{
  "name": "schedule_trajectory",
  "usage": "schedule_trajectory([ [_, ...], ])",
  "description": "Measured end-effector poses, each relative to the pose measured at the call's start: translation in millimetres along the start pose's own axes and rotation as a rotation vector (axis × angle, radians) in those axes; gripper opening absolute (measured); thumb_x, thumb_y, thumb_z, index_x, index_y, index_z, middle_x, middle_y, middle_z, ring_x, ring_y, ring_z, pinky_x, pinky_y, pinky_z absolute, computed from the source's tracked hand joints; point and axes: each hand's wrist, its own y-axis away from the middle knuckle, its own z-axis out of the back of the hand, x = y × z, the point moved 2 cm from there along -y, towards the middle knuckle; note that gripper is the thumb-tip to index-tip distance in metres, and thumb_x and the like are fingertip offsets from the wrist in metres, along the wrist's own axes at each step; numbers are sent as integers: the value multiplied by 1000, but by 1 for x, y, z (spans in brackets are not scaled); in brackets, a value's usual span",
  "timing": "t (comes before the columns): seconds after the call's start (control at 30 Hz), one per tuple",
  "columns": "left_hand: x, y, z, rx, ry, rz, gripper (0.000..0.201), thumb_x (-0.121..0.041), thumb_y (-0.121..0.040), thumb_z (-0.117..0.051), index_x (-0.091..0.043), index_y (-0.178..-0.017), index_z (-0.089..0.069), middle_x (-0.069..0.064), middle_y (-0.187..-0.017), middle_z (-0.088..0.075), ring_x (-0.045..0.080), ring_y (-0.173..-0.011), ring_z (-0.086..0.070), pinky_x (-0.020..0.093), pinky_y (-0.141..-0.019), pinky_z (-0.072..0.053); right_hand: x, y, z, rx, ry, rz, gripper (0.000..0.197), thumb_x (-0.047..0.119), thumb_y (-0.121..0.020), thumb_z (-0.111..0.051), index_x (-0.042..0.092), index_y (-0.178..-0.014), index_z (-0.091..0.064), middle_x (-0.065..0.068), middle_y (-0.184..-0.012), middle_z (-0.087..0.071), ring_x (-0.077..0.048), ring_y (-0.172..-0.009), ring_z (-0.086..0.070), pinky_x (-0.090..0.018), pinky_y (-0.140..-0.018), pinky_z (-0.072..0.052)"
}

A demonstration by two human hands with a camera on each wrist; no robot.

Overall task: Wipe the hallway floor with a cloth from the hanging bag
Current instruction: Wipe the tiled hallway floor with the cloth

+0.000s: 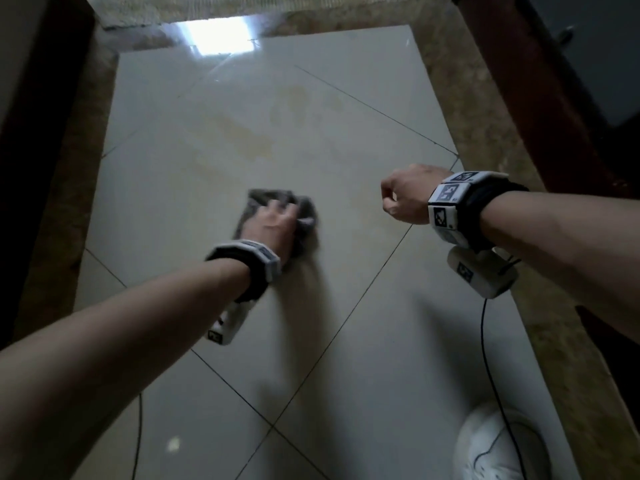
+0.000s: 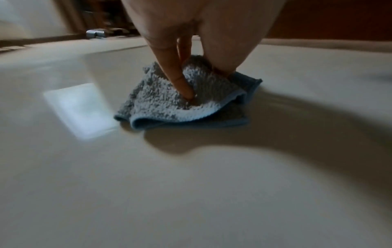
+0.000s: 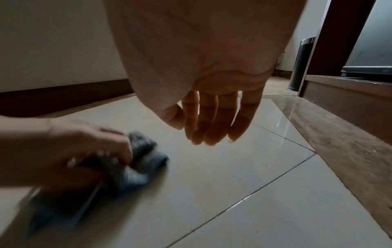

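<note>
Mid-wipe, judging by the scene: cloth (image 1: 277,220) already out of the bag and down on the floor (image 1: 346,116), bunched and folded, grey with a blue hem. Left hand (image 1: 275,226) on top of it, fingers (image 2: 180,80) dug into the pile and curled round the folds — grip of that hand grasping the cloth, pressing it to the pale tile. Blurred in the head and right wrist views, so probably in motion across the tile. Right hand (image 1: 407,194) held clear above the floor, well apart from the cloth, holding nothing; fingers (image 3: 210,120) hanging loosely, grip released. No hanging bag anywhere in view.

Faint yellowish stain (image 1: 249,133) on the tile beyond the cloth, toward the bright reflection (image 1: 221,34) near the far threshold; apparently not yet reached. A white shoe (image 1: 498,445) at the lower right, a dark bin (image 3: 301,63) past the door frame (image 1: 540,98).

Next move, as a judgement: push the cloth forward over the stain with steady downward pressure, keeping the folds gathered under the palm so that no corner trails loose. Likely worth overlapping strokes along the grout lines (image 1: 374,109), then working out to the brown stone border (image 1: 485,109).
</note>
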Motion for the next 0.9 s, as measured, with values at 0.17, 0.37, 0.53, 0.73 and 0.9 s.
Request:
schedule_trajectory([
  [0.17, -136, 46, -23, 57, 101, -685, 22, -22, -70, -73, -11, -90, -71, 15, -81, -62, 35, -63, -62, 27, -46, -35, 2, 2, 2, 9, -9, 3, 25, 35, -88, -50, 27, -101, -69, -6, -104, -69, -30, -91, -64, -30, -74, -50],
  [0.37, -159, 75, -39, 133, 32, -986, 41, -29, -82, -43, -16, -110, -71, 13, -88, -60, 31, -72, -61, 23, -45, -24, -4, 11, -3, 22, -40, -11, 22, 36, -88, -50, 28, -98, -68, -3, -102, -69, -29, -90, -63, -35, -78, -54],
  [0.53, -65, -10, -13, -3, 43, -385, 56, -43, -90, -32, -26, -142, -46, 17, -111, -53, 39, -104, -57, 43, -69, -51, -26, 24, -8, 30, -47, -54, 22, 36, -87, -50, 29, -99, -68, -5, -103, -69, -30, -91, -63, -36, -78, -54],
  [0.73, 26, -59, 17, 97, -68, 245, 47, -25, -89, -54, -21, -134, -42, 25, -121, -46, 45, -114, -50, 49, -89, -45, -61, 38, -20, 44, -38, -134, 23, 32, -88, -49, 25, -98, -69, -4, -103, -69, -28, -91, -63, -30, -73, -50],
  [0.9, -62, -42, -7, -51, -4, -60, 28, -28, -93, -42, -14, -116, -50, 19, -115, -50, 39, -103, -53, 43, -71, -45, -75, 43, -28, 71, -32, -183, 22, 32, -89, -50, 25, -97, -69, -5, -99, -69, -29, -87, -63, -31, -71, -50],
])
